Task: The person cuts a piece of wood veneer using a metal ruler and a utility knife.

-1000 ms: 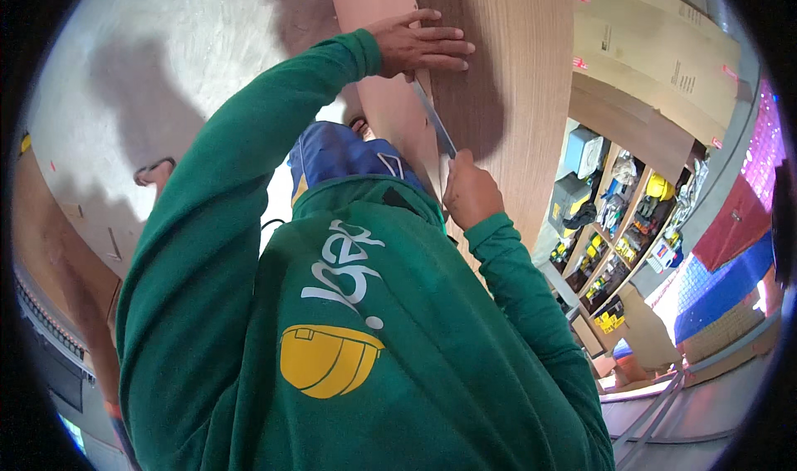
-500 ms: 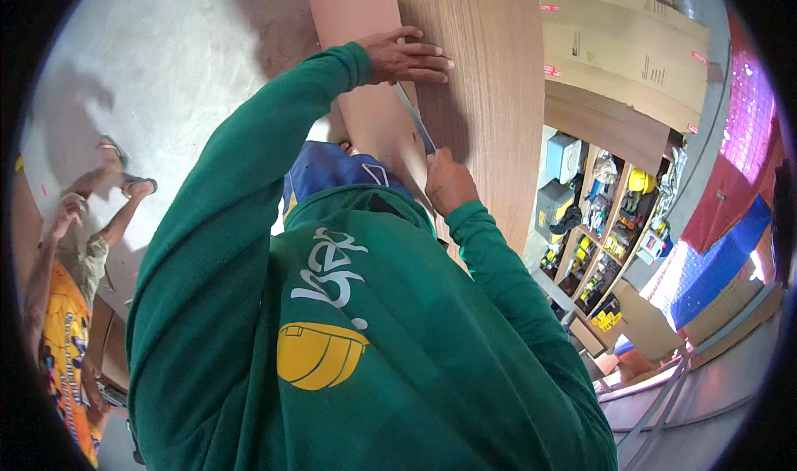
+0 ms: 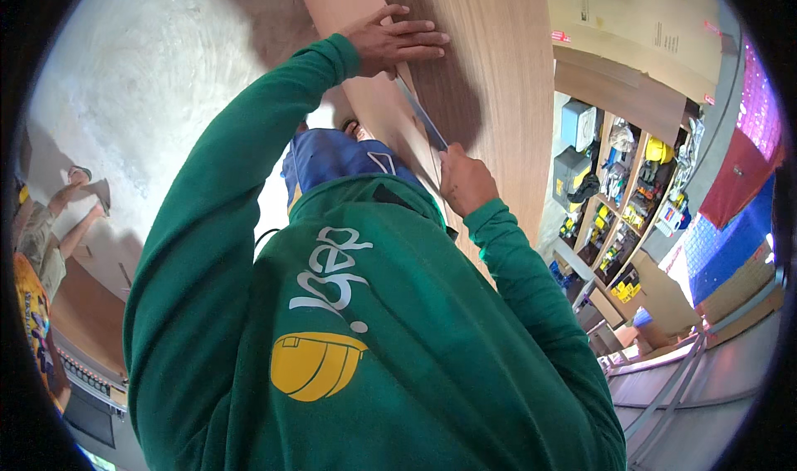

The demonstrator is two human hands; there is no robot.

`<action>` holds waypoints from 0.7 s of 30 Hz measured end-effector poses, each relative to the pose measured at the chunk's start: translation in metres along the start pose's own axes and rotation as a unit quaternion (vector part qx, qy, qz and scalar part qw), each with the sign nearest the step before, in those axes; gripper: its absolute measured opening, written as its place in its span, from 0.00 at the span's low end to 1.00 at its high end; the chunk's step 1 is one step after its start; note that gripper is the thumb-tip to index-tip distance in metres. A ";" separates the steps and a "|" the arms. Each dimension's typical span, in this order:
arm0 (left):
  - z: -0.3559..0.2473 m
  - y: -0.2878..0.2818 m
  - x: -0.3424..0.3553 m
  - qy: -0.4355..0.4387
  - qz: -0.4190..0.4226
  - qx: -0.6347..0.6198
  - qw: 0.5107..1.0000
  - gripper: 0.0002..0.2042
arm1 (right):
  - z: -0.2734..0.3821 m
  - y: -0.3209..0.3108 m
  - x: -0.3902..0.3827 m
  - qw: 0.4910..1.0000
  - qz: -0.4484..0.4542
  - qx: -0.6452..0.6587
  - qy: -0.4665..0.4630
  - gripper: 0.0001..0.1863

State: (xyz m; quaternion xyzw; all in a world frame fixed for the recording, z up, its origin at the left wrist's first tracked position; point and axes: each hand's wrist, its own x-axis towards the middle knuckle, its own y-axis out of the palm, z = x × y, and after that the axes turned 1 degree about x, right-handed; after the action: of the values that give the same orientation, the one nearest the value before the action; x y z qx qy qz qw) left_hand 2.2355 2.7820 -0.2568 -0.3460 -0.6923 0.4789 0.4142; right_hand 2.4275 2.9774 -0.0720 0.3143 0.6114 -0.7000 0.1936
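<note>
My left hand (image 3: pixel 397 41) spreads its fingers over a wood-grain board (image 3: pixel 506 72) near the edge beside a pinkish board (image 3: pixel 336 10); its thumb is mostly hidden at the upper end of a long, flat metal tool (image 3: pixel 418 104). My right hand (image 3: pixel 465 180) grips the lower end of this tool, which lies at a slant along the board's edge. Whether it is a file or a blade, I cannot tell.
Another person (image 3: pixel 37 296) in an orange top, bare-legged, is at the far left on a concrete floor (image 3: pixel 158 47). Cardboard sheets (image 3: pixel 631 22) lie at upper right, above wooden shelves (image 3: pixel 631 164) of tools. Red and blue sheeting (image 3: pixel 722 247) hangs farther right.
My two hands keep much the same positions on board and tool, with slight shifts as the view moves. The other person, out of view at first, has appeared at the left and shifted outward.
</note>
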 end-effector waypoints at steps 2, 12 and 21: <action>0.002 0.001 -0.001 0.026 -0.057 0.012 0.998 0.58 | 0.001 0.000 0.004 1.000 0.007 0.007 0.001 0.15; 0.005 0.007 0.005 0.044 -0.041 0.071 0.996 0.61 | 0.005 0.029 0.036 0.999 0.006 0.041 0.034 0.15; -0.002 -0.019 0.000 -0.012 -0.014 -0.064 0.998 0.58 | -0.008 0.013 -0.013 0.996 0.020 0.082 0.013 0.17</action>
State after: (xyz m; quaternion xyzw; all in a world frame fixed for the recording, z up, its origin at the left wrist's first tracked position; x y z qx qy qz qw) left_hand 2.2356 2.7767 -0.2382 -0.3561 -0.7314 0.4321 0.3892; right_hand 2.4474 2.9818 -0.0737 0.3505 0.5476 -0.7397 0.1734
